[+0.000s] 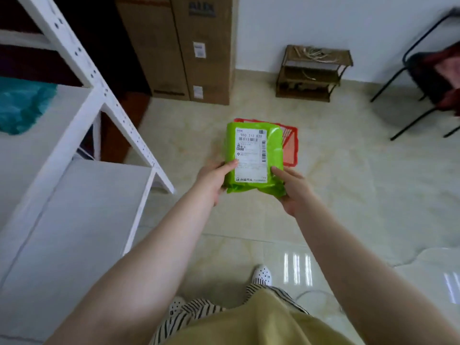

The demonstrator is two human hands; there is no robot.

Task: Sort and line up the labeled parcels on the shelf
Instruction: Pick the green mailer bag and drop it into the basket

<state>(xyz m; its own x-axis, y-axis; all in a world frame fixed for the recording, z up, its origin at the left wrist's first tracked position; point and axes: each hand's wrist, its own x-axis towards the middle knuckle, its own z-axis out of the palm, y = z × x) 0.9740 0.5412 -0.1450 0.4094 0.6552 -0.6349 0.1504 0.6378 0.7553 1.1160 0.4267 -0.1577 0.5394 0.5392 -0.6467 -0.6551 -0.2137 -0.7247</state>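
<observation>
Feet: my white dotted shoes (261,275) stand on the pale glossy floor (348,183), under striped trousers and a tan top.
Left hand: my left hand (214,180) grips the lower left edge of the green parcel (273,150), thumb lying on the front of the label, the other fingers hidden behind the bag.
Right hand: my right hand (291,188) grips the lower right corner of the same parcel — thumb on top near the label's edge, fingers curled underneath.
Parcel: a soft green plastic bag, held up in front of me between both hands, above the floor and to the right of the shelf. It is tilted with its front toward me.
Label: the white label (251,155) faces up, with a barcode and the printed number 900 T12 039; the small print is too blurred to read.
Basket: a red basket (290,145) sits on the floor right behind the parcel, mostly covered by it.
Shelf: the white metal shelf (82,170) stands at my left, its lower board bare and pale. On a higher board lies something teal (22,105) — perhaps a bag, but it is smeared.
Far wall: tall brown cardboard boxes (184,46) lean against it, then a small dark wooden rack (311,73), then a black-framed chair (428,78) at the right edge.
</observation>
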